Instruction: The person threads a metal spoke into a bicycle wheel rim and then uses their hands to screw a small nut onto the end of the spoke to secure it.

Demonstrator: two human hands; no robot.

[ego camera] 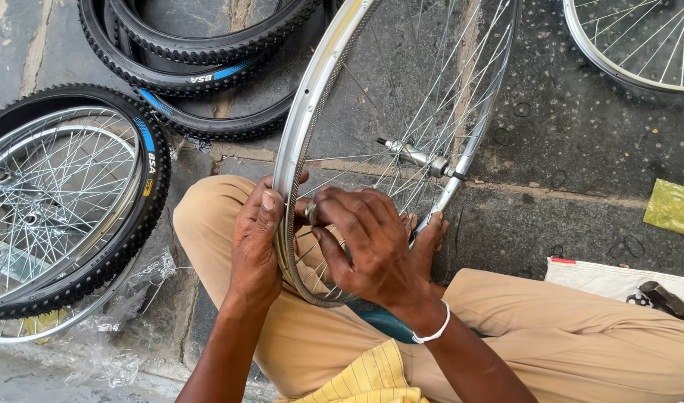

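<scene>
Left edge: tyred wheel (66, 201) lies flat on the floor (581, 142), near the knee.
Left hand (254, 242): grip clasps the rim (301, 127).
Rim: bare silver, upright, spoked, between the knees.
Right hand (368, 242): fingers pinch at the rim's inner side.
Right: open floor, cloth (610, 280).

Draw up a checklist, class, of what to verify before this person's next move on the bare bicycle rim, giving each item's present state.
1. Left hand grips the silver rim: ok.
2. Right hand reaches the spokes inside the rim: ok.
3. Rim propped against the foot: ok.
4. Hub axle seated in the middle: ok.
5. What the right fingers pinch: cannot tell.
6. Tyred wheel lies apart from the rim: ok.
</scene>
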